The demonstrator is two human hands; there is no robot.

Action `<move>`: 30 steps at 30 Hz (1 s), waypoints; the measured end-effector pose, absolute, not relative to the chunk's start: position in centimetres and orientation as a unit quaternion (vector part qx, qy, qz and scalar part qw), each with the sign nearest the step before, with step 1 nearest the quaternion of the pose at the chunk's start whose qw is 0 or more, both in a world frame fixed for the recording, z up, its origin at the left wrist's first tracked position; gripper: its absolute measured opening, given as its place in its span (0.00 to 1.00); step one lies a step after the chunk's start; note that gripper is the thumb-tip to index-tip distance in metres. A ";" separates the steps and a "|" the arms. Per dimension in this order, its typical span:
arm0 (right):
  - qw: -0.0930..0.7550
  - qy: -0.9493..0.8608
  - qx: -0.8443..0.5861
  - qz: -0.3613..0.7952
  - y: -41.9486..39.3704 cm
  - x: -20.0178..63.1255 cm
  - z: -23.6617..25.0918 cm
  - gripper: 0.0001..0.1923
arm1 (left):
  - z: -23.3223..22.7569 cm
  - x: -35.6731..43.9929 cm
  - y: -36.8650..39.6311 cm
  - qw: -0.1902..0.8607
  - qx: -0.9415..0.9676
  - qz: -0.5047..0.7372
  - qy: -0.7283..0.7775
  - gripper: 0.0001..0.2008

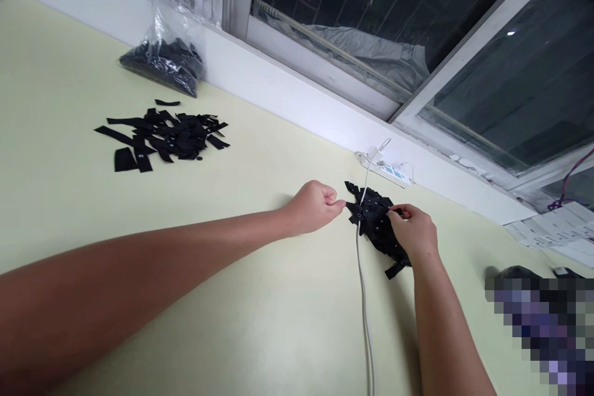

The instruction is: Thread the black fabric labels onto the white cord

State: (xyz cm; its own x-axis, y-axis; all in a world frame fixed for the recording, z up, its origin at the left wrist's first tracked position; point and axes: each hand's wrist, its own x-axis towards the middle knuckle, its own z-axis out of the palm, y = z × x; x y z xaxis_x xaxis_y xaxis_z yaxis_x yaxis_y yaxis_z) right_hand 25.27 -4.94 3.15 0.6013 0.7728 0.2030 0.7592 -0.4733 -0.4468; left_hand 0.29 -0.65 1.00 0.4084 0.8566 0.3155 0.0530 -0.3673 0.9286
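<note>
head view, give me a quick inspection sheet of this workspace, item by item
surface: pale yellow table, running up to a white window ledge
job's things: near pile of black strips, studded with small pale dots, between both hands
clutter: second pile of black strips far left; clear plastic bag of dark pieces by the ledge; papers far right; a dark object beside a blurred patch at lower right
hands: left hand pinches a strip at the near pile's left edge; right hand rests on the pile, fingers pinching a piece
cables: white cable crosses the near pile to a white power strip
surroundings: dark sliding window above
</note>
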 end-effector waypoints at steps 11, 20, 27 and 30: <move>0.441 -0.427 -0.782 -0.104 -5.2 23.8 2.8 0.13 | 1.0 -0.7 -0.7 0.502 0.676 0.450 0.298 0.28; 0.596 -0.453 -0.663 0.026 -6.8 16.1 2.7 0.28 | 1.6 -0.2 -0.6 0.510 0.601 0.528 0.315 0.25; 0.524 -0.594 -0.607 0.070 -6.1 16.0 1.4 0.15 | 2.2 0.3 -0.6 0.504 0.648 0.433 0.373 0.30; 0.535 -0.585 -0.601 0.098 -5.9 16.0 1.5 0.16 | 2.0 0.1 -0.1 0.504 0.669 0.412 0.359 0.27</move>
